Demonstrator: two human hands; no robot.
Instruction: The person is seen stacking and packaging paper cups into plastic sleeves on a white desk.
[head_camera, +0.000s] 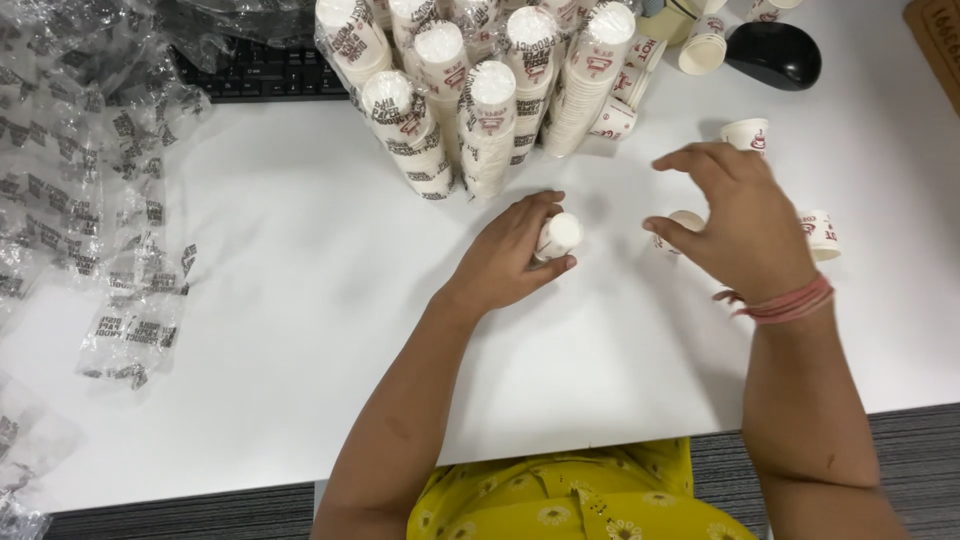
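Left hand (510, 255) closed around small stack of paper cups (558, 236) on white table (300, 300). Right hand (745, 220) half open, thumb touching a lying cup (683, 222); wrapped cup stacks (470, 90) behind.

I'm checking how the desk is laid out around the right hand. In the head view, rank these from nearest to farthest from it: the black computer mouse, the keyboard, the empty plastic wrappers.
From the right hand:
1. Black computer mouse, at the desk's far right edge.
2. Keyboard, far left, behind the cup stacks.
3. Empty plastic wrappers, along the desk's left side.
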